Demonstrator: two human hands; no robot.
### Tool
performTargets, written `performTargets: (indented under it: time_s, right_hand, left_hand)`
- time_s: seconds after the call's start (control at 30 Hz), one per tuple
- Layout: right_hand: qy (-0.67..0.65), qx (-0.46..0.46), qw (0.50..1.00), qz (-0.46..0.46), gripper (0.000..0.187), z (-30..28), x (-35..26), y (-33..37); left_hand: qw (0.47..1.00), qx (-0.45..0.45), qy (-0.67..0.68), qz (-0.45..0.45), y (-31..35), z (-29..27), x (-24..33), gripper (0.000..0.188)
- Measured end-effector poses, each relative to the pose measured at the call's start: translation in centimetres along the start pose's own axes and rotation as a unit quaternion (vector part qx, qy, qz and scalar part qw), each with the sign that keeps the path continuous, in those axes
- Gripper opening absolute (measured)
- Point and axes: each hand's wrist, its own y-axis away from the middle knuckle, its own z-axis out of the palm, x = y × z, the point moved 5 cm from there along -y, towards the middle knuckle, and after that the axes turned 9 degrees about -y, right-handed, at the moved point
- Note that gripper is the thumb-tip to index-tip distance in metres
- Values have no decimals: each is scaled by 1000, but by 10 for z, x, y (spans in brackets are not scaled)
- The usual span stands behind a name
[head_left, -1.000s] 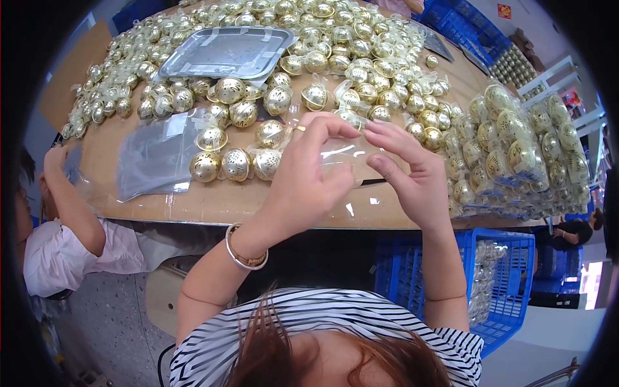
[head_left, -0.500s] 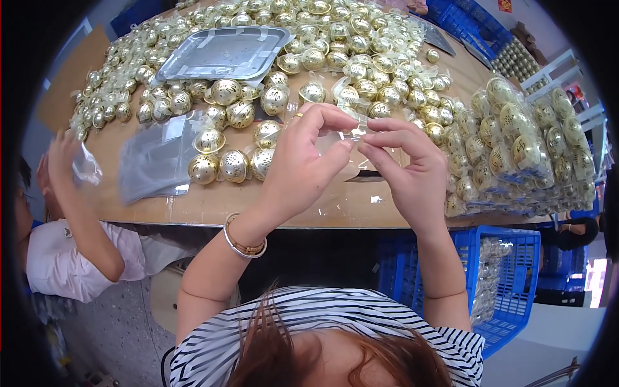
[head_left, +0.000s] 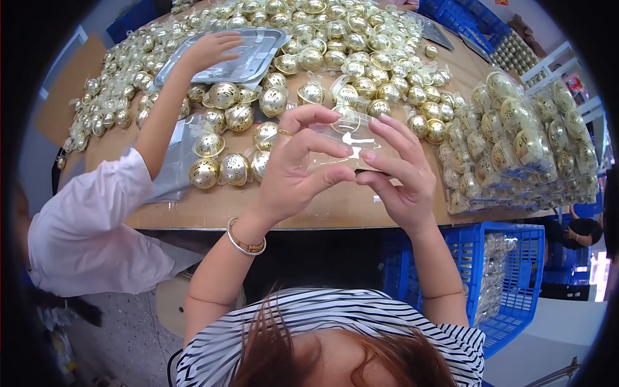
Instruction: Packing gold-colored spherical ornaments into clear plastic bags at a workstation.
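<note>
My left hand [head_left: 293,158] and my right hand [head_left: 406,168] are raised over the near edge of the table, facing each other. Between them is a piece of clear, shiny plastic [head_left: 351,138], gripped at its two sides by thumbs and fingers. Whether it is a bag or a folded box I cannot tell. Gold, ball-shaped ornaments with cut-out patterns lie just beyond and to the left of my hands; one gold ball [head_left: 234,169] sits near my left wrist. A small dark object under the plastic is mostly hidden by my right fingers.
Many gold balls in clear wrap cover the far table. A grey tray [head_left: 267,51] lies among them, with a co-worker's hand [head_left: 209,51] over it. Flat clear bags [head_left: 174,174] lie left. Packed balls [head_left: 503,142] are stacked right, above a blue crate [head_left: 474,271].
My hands have moved from a close pinch to fingers spread around the clear plastic, which now shows broadly between them. The co-worker's arm has swung from the far left to the tray.
</note>
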Motion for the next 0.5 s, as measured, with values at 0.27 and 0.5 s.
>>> performTargets:
  time_s: [0.27, 0.5]
  right_hand:
    - [-296, 162, 892, 302, 24, 5, 5, -3]
    - [-248, -27, 878, 409, 19, 1, 2, -1]
  left_hand:
    - [967, 119, 192, -115, 6, -3, 26, 29]
    - [940, -2, 106, -323, 0, -4, 27, 20]
